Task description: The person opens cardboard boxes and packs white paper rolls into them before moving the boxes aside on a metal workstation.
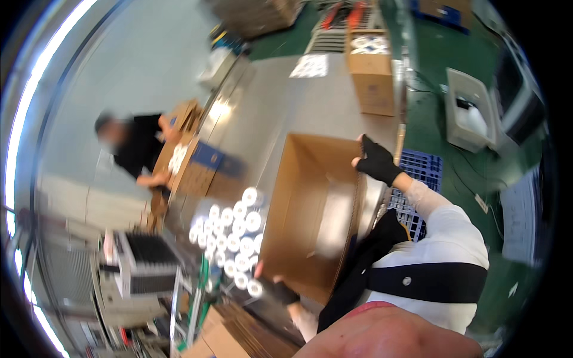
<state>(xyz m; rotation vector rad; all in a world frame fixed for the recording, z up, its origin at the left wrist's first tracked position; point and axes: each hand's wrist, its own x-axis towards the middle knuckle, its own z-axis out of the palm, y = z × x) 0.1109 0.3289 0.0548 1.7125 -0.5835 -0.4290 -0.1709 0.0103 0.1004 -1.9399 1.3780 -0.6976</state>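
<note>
White shirt (444, 247) and black band frame the lower right; the right hand's (377, 161) grip pinches the rim of an open cardboard box (292, 209); the left hand (283, 292) meets another corner, its pinch unclear, presumably for balance; white rolls (233, 243) cluster alongside on the desk (256, 119), seemingly for easy reach.
</note>
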